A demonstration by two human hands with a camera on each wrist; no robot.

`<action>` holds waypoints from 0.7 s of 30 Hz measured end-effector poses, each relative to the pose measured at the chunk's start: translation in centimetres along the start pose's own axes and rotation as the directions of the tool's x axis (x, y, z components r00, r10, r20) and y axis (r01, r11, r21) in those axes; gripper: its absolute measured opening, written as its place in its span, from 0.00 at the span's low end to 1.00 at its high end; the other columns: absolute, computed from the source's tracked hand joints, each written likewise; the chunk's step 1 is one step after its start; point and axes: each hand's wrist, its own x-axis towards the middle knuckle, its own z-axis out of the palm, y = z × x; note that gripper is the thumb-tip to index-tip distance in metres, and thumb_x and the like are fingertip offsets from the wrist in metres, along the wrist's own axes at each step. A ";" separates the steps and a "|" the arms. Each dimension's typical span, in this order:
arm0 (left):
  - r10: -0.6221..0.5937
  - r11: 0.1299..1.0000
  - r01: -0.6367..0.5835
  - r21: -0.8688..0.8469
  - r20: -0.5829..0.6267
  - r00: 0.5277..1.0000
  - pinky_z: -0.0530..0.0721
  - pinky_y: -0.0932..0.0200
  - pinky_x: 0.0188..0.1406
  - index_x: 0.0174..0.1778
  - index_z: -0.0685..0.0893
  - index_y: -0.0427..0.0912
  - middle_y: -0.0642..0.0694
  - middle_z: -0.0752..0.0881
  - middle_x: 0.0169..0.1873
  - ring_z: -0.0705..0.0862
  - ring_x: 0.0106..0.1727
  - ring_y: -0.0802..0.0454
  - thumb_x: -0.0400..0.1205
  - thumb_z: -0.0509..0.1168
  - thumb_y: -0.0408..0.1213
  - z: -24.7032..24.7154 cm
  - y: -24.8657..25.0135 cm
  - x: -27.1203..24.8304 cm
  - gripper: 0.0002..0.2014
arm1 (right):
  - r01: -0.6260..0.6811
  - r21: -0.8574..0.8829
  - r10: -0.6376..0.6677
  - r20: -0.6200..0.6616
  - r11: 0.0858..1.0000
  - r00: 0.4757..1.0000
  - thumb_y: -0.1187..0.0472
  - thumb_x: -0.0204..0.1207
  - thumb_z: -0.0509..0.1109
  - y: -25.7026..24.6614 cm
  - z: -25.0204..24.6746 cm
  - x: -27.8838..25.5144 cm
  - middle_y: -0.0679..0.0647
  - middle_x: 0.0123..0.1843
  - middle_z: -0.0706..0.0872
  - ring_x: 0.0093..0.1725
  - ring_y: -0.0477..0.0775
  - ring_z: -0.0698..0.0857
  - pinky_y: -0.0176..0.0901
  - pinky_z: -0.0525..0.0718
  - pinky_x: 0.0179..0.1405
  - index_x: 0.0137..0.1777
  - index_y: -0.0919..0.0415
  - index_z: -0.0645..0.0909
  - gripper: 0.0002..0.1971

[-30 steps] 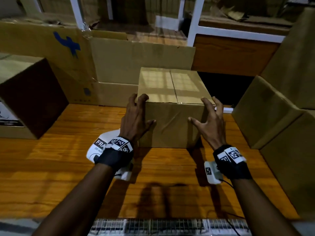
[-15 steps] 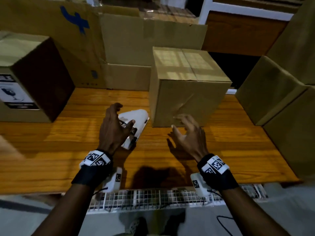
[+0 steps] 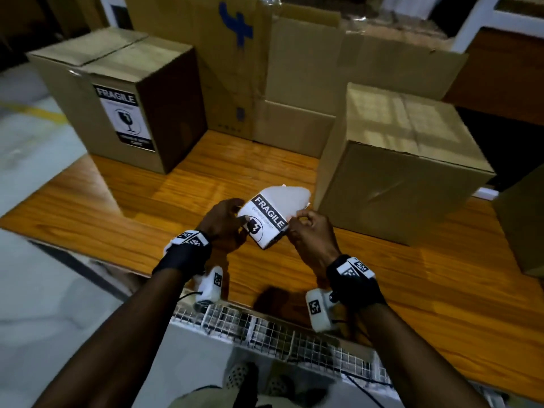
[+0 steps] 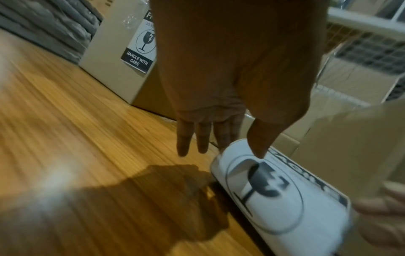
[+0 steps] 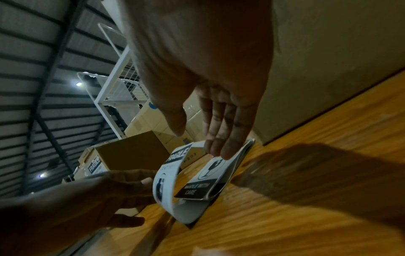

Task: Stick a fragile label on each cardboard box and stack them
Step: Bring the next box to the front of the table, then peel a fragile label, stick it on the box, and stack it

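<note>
I've let go of the plain box (image 3: pixel 403 169) and now both hands' fingers (image 3: pixel 235 222) pinch the curled fragile label (image 3: pixel 266 220), ready for peeling.

The left hand (image 3: pixel 225 222) and right hand (image 3: pixel 312 234) meet above the near part of the wooden table (image 3: pixel 147 231), with the bundle of fragile labels (image 3: pixel 269 217) between them, the left hand on its left edge and the right hand on its right. Just beyond the right hand stands an unlabelled cardboard box (image 3: pixel 397 169) on the table. Well left of and beyond the left hand stands a labelled cardboard box (image 3: pixel 117 95). Flattened cardboard sheets (image 3: pixel 294 69) stand behind both boxes. A wire rack (image 3: pixel 265 328) lies below the wrists.
</note>
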 end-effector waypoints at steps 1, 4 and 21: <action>0.025 1.000 -0.025 0.007 -0.016 1.000 0.84 0.48 0.54 0.54 0.85 0.42 0.44 0.88 0.50 0.86 0.56 0.45 0.82 0.70 0.29 -0.1 0.1 -0.3 0.08 | -0.002 0.011 0.002 0.018 1.000 1.000 0.47 0.71 0.78 -0.4 0.3 0.0 0.61 0.51 0.91 0.42 0.59 0.90 0.56 0.87 0.37 0.64 0.53 0.81 0.23; 0.080 0.997 -0.081 -0.011 -0.050 0.996 0.79 0.57 0.48 0.39 0.84 0.47 0.51 0.86 0.37 0.84 0.44 0.56 0.80 0.72 0.28 -1.0 0.2 -1.1 0.09 | 0.014 0.078 -0.019 0.056 0.997 0.998 0.64 0.78 0.75 -1.0 0.9 0.4 0.63 0.53 0.89 0.41 0.56 0.88 0.48 0.84 0.35 0.71 0.57 0.76 0.22; -0.109 0.836 0.151 -0.527 0.110 0.988 0.85 0.61 0.29 0.42 0.83 0.43 0.44 0.89 0.36 0.86 0.33 0.52 0.81 0.72 0.38 -5.9 1.5 3.7 0.06 | 0.255 -0.059 -0.258 -0.045 0.965 0.965 0.70 0.72 0.79 -4.9 4.5 2.4 0.52 0.59 0.91 0.56 0.58 0.90 0.52 0.91 0.51 0.61 0.55 0.88 0.19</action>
